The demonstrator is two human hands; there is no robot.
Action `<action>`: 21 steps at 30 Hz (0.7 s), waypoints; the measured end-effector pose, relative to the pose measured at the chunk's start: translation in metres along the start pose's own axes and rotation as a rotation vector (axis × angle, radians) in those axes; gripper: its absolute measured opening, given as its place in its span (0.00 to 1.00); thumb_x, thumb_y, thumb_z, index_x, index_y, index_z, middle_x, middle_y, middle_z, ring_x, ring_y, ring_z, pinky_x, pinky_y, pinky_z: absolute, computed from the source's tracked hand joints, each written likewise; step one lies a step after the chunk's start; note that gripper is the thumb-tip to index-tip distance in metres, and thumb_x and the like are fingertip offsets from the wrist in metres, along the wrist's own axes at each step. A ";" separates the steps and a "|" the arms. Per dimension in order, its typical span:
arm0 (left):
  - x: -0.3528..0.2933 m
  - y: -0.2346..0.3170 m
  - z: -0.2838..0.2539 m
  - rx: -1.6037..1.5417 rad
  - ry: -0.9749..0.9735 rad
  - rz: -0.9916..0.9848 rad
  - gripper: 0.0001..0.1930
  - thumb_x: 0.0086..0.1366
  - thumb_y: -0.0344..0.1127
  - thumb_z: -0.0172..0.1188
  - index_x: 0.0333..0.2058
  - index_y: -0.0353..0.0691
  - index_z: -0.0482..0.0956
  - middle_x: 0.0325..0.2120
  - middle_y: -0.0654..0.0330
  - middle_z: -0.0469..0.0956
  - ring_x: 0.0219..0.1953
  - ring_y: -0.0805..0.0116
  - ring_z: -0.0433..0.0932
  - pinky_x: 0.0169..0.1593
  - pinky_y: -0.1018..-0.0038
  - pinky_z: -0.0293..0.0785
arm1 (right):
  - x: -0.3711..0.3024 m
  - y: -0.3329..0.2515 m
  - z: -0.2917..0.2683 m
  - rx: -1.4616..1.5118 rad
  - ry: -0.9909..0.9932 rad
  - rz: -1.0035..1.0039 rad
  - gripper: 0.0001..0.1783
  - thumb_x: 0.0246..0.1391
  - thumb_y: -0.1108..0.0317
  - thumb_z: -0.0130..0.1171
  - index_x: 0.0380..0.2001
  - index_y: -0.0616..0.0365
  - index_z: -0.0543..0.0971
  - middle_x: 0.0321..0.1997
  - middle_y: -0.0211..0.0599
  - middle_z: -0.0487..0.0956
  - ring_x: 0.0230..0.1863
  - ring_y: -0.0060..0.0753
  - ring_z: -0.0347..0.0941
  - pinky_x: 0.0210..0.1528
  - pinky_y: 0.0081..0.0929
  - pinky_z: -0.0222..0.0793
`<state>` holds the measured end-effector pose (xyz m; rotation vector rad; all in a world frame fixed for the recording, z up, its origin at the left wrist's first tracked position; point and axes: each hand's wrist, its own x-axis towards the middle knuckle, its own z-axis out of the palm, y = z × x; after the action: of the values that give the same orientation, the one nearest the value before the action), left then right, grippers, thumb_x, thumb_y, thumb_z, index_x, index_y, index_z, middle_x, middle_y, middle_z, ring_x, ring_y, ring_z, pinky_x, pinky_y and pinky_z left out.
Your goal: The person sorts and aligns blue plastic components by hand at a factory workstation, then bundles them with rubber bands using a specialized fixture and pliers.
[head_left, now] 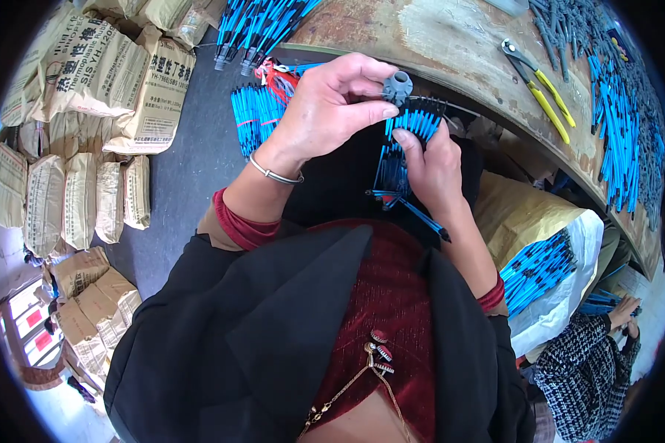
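My left hand point(325, 111) pinches a grey ribbed plastic hub point(397, 87) with a round hole in its top, between thumb and fingers. Just below it, my right hand point(436, 159) is closed round a bundle of thin blue rods point(415, 124) with black tips, its thumb lying across them. The hub sits against the upper end of the bundle; whether any rods are joined to it I cannot tell. Below the right hand, a few blue rods point(414, 212) with black ends stick out at an angle over my lap.
On the worn wooden bench point(451, 44) lie yellow-handled pliers point(543, 92), blue rods point(619, 133) and grey pieces point(558, 29). More blue rods fill a sack point(591, 244) at my right. Paper sacks point(74, 66) are stacked at left. A co-worker point(584, 369) works at lower right.
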<state>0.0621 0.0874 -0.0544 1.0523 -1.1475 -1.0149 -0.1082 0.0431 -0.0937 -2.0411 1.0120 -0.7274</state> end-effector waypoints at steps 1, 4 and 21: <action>0.000 0.000 0.002 -0.002 -0.004 0.002 0.18 0.53 0.20 0.60 0.43 0.32 0.71 0.33 0.59 0.78 0.36 0.76 0.76 0.40 0.81 0.72 | 0.002 0.000 -0.001 -0.002 0.004 0.000 0.14 0.52 0.63 0.57 0.38 0.60 0.71 0.26 0.45 0.77 0.28 0.49 0.75 0.31 0.35 0.69; -0.003 0.002 0.011 0.139 0.132 -0.029 0.17 0.52 0.19 0.60 0.43 0.32 0.72 0.32 0.59 0.79 0.36 0.77 0.76 0.40 0.80 0.72 | 0.006 0.002 -0.002 0.074 -0.002 -0.030 0.14 0.53 0.61 0.55 0.38 0.60 0.71 0.25 0.43 0.77 0.27 0.47 0.75 0.30 0.33 0.68; -0.006 0.000 -0.004 -0.148 0.034 -0.073 0.19 0.53 0.20 0.59 0.46 0.33 0.73 0.34 0.61 0.77 0.35 0.78 0.74 0.39 0.82 0.71 | 0.011 -0.005 -0.010 -0.096 -0.198 -0.101 0.18 0.56 0.57 0.51 0.34 0.65 0.68 0.25 0.54 0.75 0.31 0.58 0.72 0.32 0.40 0.67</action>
<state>0.0657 0.0941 -0.0558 0.9947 -0.9968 -1.1180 -0.1076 0.0320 -0.0824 -2.2109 0.8498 -0.5232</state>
